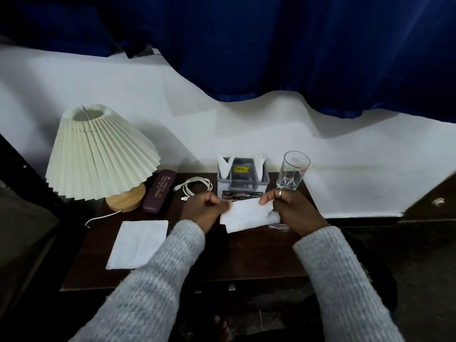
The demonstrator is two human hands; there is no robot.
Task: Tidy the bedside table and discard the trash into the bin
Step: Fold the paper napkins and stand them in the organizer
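Over the dark wooden bedside table, both my hands hold one folded white tissue. My left hand pinches its left edge and my right hand pinches its upper right corner. A second white tissue lies flat on the table's left front. Behind my hands stands a grey tissue holder with white tissues poking up. Partly hidden under my right hand is something clear, which I cannot identify. No bin is in view.
A pleated cream lamp on a wooden base stands at the left rear. Beside it lie a purple spectacle case and a coiled white cable. A tall clear glass stands right of the holder. A blue curtain hangs above the white wall.
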